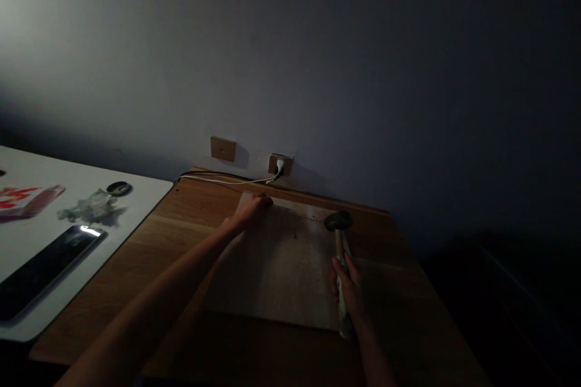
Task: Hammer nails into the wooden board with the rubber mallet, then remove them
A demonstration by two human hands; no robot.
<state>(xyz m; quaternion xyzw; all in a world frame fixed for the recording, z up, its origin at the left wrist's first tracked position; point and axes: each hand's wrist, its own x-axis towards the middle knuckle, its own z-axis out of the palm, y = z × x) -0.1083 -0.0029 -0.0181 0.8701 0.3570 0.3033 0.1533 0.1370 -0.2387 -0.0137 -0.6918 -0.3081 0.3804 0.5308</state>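
A thin, pale wooden board (276, 278) lies flat on the wooden table. My left hand (254, 208) is at its far left corner, fingers curled against the edge; the fingertips are hard to see in the dim light. In my right hand (349, 284) is a mallet (339, 222), gripped round its light handle below the dark head. The mallet is over the right side of the board, head pointing away from me. A small dark upright mark (295, 234), perhaps a nail, shows on the board's far half.
A wooden table (177, 236) meets the wall, where a plug (280, 165) sits in a socket and cables run along the back edge. On the white table (136, 193) at left are a dark phone-like slab (45, 272), crumpled clear plastic (95, 207), a round dark item (118, 188) and a red-white packet (27, 201).
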